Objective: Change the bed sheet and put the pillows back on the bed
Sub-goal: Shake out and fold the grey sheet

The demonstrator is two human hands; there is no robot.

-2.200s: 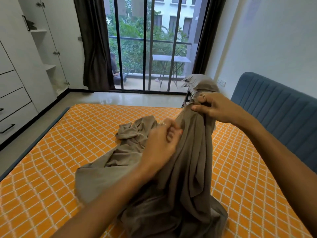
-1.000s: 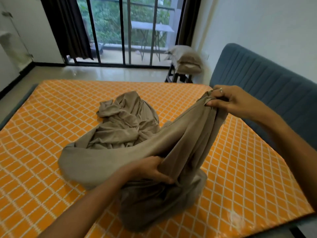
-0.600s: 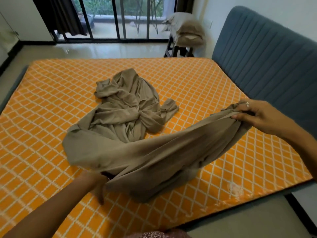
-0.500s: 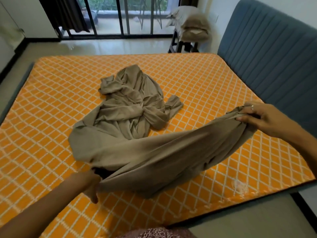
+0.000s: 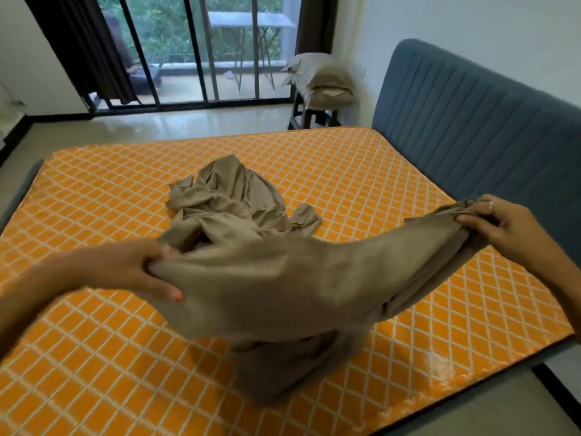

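Stretching across mid-frame, the crumpled taupe fabric bed sheet hangs between both hands (left hand, right hand, each gripping an edge) above the orange lattice-patterned mattress.

The bed's mattress was orange with white criss-cross lines. A crumpled brown sheet lay on it near the middle, and part of it hung down to touch the mattress at 6 o'clock. A pale worn patch showed at 4 o'clock.
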